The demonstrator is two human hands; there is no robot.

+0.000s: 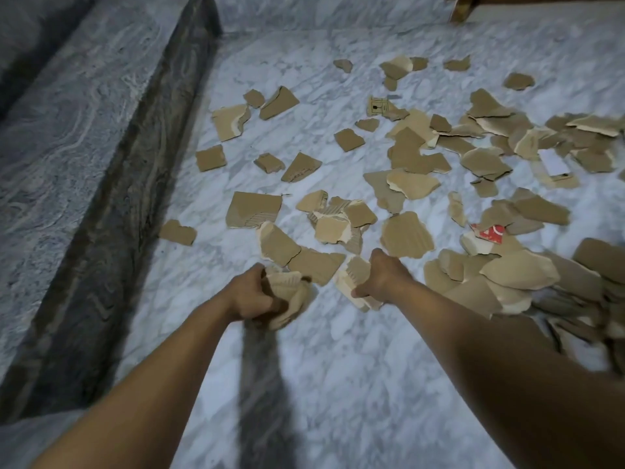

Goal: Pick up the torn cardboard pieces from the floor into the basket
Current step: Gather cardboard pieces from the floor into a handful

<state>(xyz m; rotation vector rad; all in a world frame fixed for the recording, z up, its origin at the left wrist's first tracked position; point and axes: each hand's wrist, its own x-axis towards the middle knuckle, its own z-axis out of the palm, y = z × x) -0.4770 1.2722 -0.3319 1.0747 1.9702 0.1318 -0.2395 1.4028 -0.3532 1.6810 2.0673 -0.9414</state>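
Several torn brown cardboard pieces lie scattered over the white marble floor, densest toward the right. My left hand grips a crumpled bunch of cardboard pieces just above the floor. My right hand holds a few pale-edged cardboard pieces close beside it. Both arms reach forward from the bottom of the view. No basket is in sight.
A dark stone step or ledge runs diagonally along the left, with a grey marble surface beyond it. A wooden furniture leg stands at the top right. A red-printed scrap and a white label piece lie among the cardboard.
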